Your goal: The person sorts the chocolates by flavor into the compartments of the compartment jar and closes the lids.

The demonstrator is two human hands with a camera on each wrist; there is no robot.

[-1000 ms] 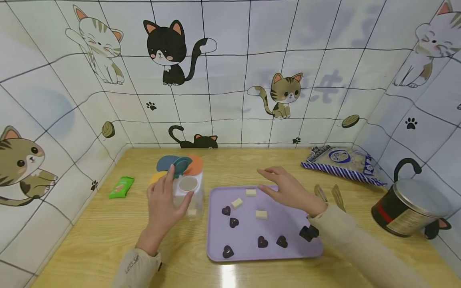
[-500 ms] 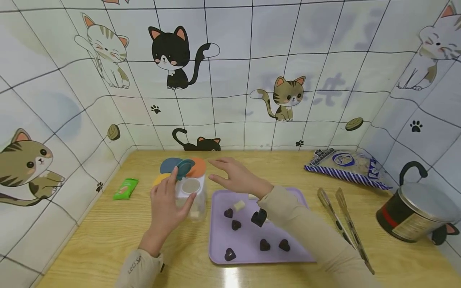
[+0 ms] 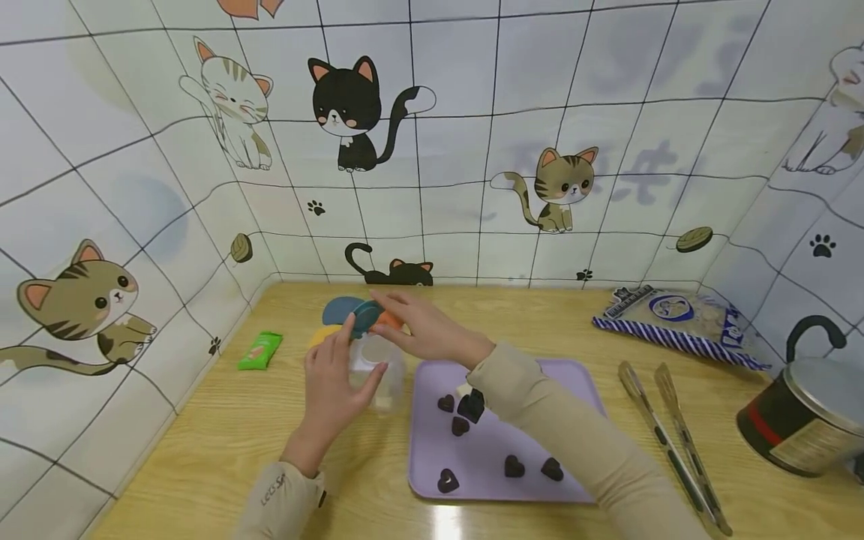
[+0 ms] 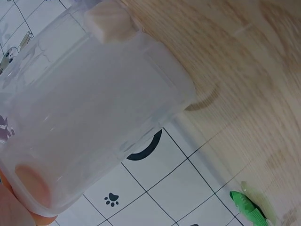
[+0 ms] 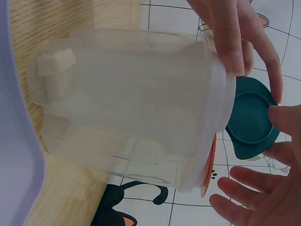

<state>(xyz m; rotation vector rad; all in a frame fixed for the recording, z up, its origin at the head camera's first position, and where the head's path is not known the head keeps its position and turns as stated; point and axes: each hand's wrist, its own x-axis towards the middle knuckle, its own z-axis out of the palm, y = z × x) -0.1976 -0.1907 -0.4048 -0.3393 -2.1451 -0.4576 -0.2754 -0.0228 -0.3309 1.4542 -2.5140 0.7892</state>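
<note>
Nearest, two beige sleeves (image 3: 280, 502) reach over a wooden table (image 3: 378, 480). On the right, metal tongs (image 3: 683, 420) lie slantwise with their two arms spread at the far end. Left of them is a purple tray (image 3: 425, 457), partly covered by the right sleeve. Five dark hearts (image 3: 514, 466) show on it: three along the near part and two farther back on the left. A pale block (image 3: 463, 390) beside those two is partly hidden. At the far right edge stands a can (image 3: 799, 431) with a dark, banded side and a grey top.

Just left of the tray, a see-through container (image 3: 386, 394) with a white top stands upright, another pale block low inside it. The left hand (image 3: 336, 390) is at its left side, fingers released and fairly straight, the thumb at the white rim and the forefinger touching a raised teal lid (image 3: 364, 319). The right hand (image 3: 432, 328) comes over from the right, thumb and forefinger at the same lid's edge, other fingers spread; whether it pinches the lid cannot be told.

Behind the teal lid are a blue lid (image 3: 340, 308) and an orange lid (image 3: 391, 321); a yellow lid (image 3: 322, 334) is to the left. Farther left lies a small green packet (image 3: 261, 350). At the far right, a blue-and-white striped bag (image 3: 688, 319) lies before a wall (image 3: 459, 225) printed with cats.
</note>
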